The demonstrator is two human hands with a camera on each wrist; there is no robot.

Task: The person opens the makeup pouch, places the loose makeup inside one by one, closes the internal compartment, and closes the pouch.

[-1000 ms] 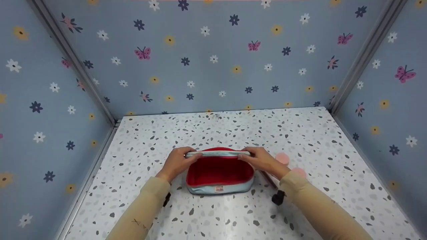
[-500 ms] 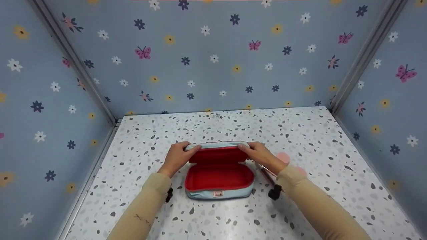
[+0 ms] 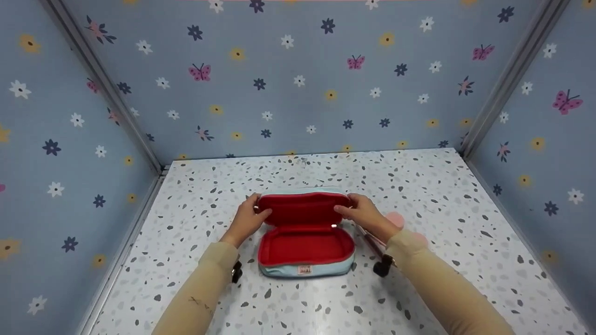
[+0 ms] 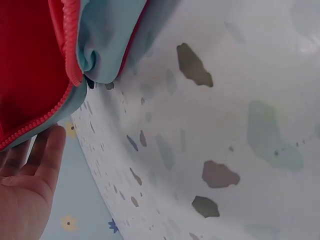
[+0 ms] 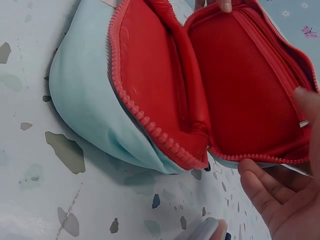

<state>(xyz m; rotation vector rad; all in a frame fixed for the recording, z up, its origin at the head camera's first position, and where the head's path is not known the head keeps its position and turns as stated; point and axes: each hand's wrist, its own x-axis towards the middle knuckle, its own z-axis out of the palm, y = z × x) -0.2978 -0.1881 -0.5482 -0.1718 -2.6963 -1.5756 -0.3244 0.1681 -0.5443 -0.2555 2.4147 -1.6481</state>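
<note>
A light blue zip pouch (image 3: 326, 269) with a red lining lies unzipped on the table, its front label facing me. Its lid (image 3: 302, 209) is tilted up and back, showing a red inner side with a zip. At the lid's left end, my left hand (image 3: 247, 221) grips the edge, fingers behind it in the left wrist view. My right hand (image 3: 368, 218) holds the right end, thumb on the inner side and fingers beneath. In the right wrist view, the left thumb (image 5: 226, 5) presses the lid's far edge. Nothing shows inside the pouch's red base.
Right of the pouch lies a thin dark reddish stick (image 3: 372, 244), partly under the right forearm. Two pink round pieces (image 3: 395, 219) are beside that forearm, one partly covered by the sleeve. A flowered wall (image 3: 298, 107) closes off the back of the speckled table (image 3: 298, 307).
Both hands have swung the lid up and away from me, so its red inner side now faces me. The pouch's base has shifted slightly toward me.
</note>
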